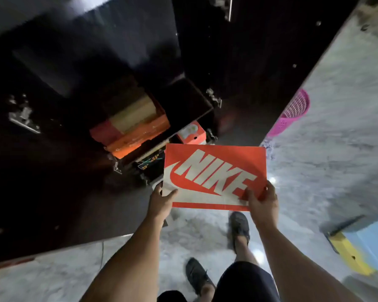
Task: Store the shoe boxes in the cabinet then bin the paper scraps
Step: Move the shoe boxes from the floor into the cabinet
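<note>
I hold an orange shoe box (214, 173) with a large white logo on its lid, level in front of me above the floor. My left hand (162, 199) grips its near left corner, thumb on the lid. At the near right corner my right hand (263, 199) grips the box, thumb on top. Just beyond the box stands the dark cabinet (118, 51) with its doors open. An orange and tan shoe box (131, 123) lies on its upper shelf. A smaller orange box (191, 132) sits lower, on the right inside.
A pink plastic basket (292, 112) stands on the grey marbled floor (325, 138) to the right of the cabinet. A yellow and light blue object (358, 247) lies at the right edge. The open right cabinet door (260, 62) stands between the shelves and the basket.
</note>
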Tool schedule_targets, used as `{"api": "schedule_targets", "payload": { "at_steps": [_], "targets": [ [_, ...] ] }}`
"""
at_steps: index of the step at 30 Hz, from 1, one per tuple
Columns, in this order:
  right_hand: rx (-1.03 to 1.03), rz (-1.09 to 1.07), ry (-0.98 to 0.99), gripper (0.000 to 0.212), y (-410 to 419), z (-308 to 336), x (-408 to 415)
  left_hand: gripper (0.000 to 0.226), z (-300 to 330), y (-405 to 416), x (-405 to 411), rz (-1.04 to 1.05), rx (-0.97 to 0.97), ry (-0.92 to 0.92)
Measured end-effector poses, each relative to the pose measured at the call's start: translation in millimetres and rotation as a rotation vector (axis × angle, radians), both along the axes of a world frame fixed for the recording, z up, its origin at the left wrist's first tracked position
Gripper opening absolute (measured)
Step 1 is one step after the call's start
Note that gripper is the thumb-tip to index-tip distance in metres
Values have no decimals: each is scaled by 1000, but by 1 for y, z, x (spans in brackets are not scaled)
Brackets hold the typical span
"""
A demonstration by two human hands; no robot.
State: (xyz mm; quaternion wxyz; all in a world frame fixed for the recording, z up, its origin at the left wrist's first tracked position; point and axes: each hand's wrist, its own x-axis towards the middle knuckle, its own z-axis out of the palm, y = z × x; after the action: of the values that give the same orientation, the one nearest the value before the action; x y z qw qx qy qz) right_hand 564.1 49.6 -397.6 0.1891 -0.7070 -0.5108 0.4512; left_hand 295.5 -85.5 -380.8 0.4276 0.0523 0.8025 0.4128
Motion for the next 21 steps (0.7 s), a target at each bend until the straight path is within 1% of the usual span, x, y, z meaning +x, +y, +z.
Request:
{"api": "schedule_targets", "payload": {
  "at_steps": [2,3,4,6,7,8,9,10,11,12,13,14,16,17,18,21],
  "targets": [
    [55,93,39,70,10,19,-51,81,-2,-18,-43,112,35,32],
    [86,141,54,70,17,32,-75,84,18,-19,-55,150,59,51],
    [118,188,68,69,25,48,-101,78,37,-17,-67,190,97,79],
    [168,275,85,66,44,76,-150,59,72,-11,-90,281,169,127],
    [187,302,105,66,55,89,-174,55,85,-7,-103,340,203,132],
    [200,317,130,67,66,101,-198,57,93,0,-119,400,222,138],
    [213,328,154,68,78,111,-222,63,98,7,-133,454,239,151],
    [221,337,178,68,88,119,-244,75,100,14,-149,508,236,157],
    [224,342,206,67,98,125,-265,86,94,21,-166,566,233,157],
    [220,351,229,65,108,129,-286,92,82,26,-185,639,238,152],
    [211,364,243,61,118,132,-304,91,78,31,-199,711,250,139],
    [202,386,249,58,128,132,-322,85,77,37,-210,785,267,129],
    [193,437,268,54,150,122,-358,66,86,55,-227,913,326,119],
    [183,469,283,56,160,114,-373,60,82,62,-236,963,345,120],
    [159,508,293,60,169,104,-388,60,76,69,-243,1001,353,116],
    [48,632,327,73,188,80,-419,70,56,89,-261,1051,347,142]
  ]
}}
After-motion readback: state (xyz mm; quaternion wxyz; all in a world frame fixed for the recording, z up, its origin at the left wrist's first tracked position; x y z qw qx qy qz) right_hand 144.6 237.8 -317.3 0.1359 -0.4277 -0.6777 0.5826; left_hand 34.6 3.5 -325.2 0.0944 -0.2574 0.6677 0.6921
